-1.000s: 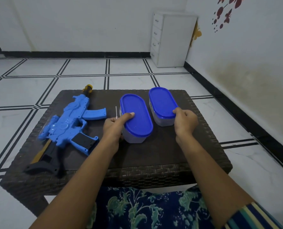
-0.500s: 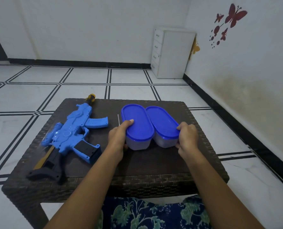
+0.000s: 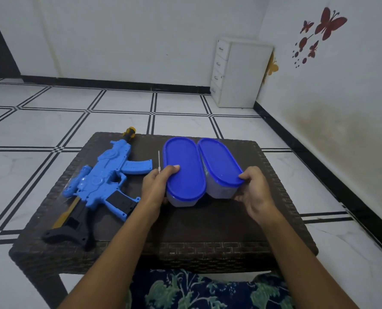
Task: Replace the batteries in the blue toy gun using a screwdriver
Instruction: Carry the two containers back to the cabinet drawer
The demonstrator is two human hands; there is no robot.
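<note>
My left hand (image 3: 155, 189) grips the near end of the left container (image 3: 183, 172), thumb on its blue lid, fingers wrapped around the clear wall below. My right hand (image 3: 255, 192) grips the near right corner of the right container (image 3: 219, 167) in the same way. A second ago the two containers stood apart, the right one farther back; half a second ago they had closed up, and they now sit side by side, walls touching, at the middle of the dark woven table (image 3: 207, 226). Both lids are still seated.

The blue toy gun (image 3: 106, 181) lies on its side on the left part of the table, barrel pointing away from me, black stock toward the near left corner, untouched and unchanged in position. A thin metal rod (image 3: 159, 160), which I judge to be the screwdriver shaft, lies just beside the left container; its handle end is hidden behind my left hand.

Assessment: the change is arrangement only. No screw is out, and the battery cover is not identifiable from this angle. Contents of the containers cannot be confirmed through the lids. The task proper has not begun.
</note>
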